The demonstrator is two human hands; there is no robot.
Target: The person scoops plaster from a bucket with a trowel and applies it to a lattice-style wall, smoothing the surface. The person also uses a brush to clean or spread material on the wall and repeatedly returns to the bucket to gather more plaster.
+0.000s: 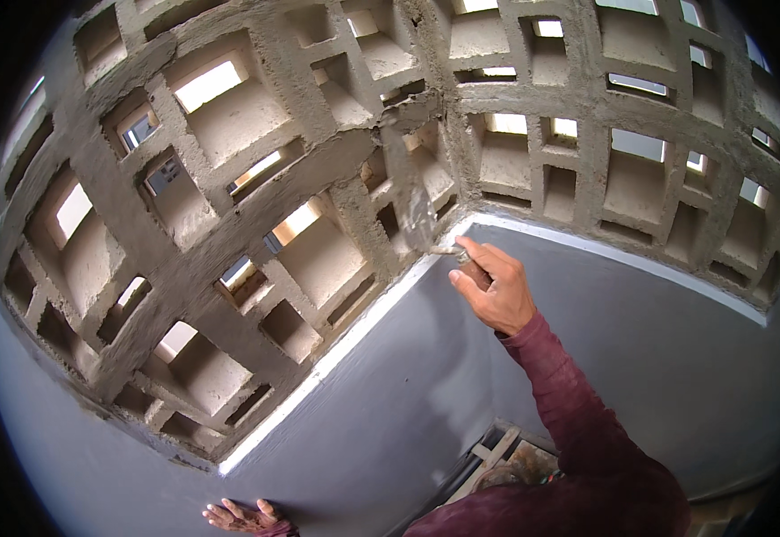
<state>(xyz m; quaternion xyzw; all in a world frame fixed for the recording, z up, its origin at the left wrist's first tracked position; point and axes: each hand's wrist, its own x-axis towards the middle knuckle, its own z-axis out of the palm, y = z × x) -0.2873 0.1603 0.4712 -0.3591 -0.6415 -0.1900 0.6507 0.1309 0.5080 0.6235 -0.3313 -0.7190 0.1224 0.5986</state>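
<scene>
My right hand (504, 291) reaches up to the inner corner, its fingers closed round what looks like a paintbrush (449, 251). The brush's pale tip is at the white strip (381, 309) where the grey wall meets the openwork concrete blocks; whether it touches is hard to tell. A whitish smear (420, 215) marks the concrete just above the tip. Low on the left, my left hand (240, 517) lies against the grey wall (354, 421) with its fingers spread, holding nothing.
Rough concrete lattice (292, 183) with rectangular openings spans both walls above the strip; daylight comes through. Below my right arm stands a stained frame or platform (506, 452), partly hidden by my sleeve. The right-hand grey wall (640, 349) runs beside my arm.
</scene>
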